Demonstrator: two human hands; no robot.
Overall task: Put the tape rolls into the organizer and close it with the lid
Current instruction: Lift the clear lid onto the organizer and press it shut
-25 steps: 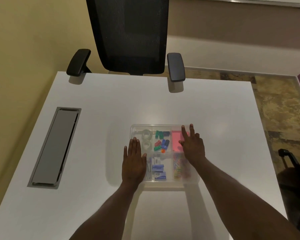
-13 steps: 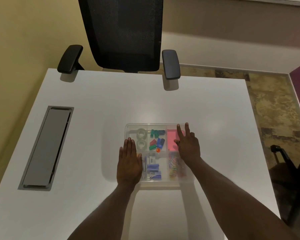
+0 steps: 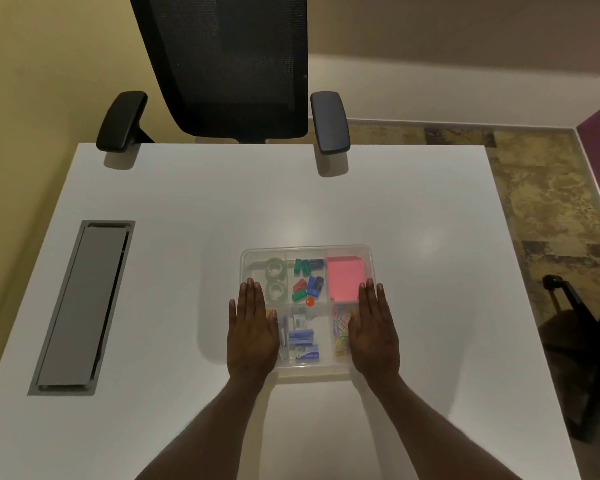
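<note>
My left hand (image 3: 252,336) lies flat, palm down, fingers straight and together, on the left edge of the organizer (image 3: 307,251). My right hand (image 3: 373,332) lies the same way on the right edge. Neither grip is closed on anything; both hands are spread open and pressing downward. Judgement: this posture serves to seat the clear lid (image 3: 369,268) evenly on both sides at once, so that it does not rock up at one corner.

The lid appears already laid over the tray, its rounded outline matching the rim; whether it has fully snapped home I cannot tell.

Contents, seen through the lid:
- Far-left compartment: two tape rolls (image 3: 275,278), clear, one behind the other, lying flat. The task's items are therefore inside.
- Far-middle compartment: green, blue and red clips (image 3: 307,280), loose, with a small orange ball (image 3: 310,301) at the near edge.
- Far-right compartment: pink sticky notes (image 3: 345,282).
- Near-middle compartment: blue staple boxes (image 3: 302,344).
- Near-right compartment: coloured paper clips (image 3: 341,332), partly under my right hand.

The organizer sits on the white table (image 3: 187,237), near its front edge. A grey cable hatch (image 3: 84,306) lies well apart to the left; a black office chair (image 3: 227,64) stands at the far side.

Assessment: loading complete, closure in its last stage.
</note>
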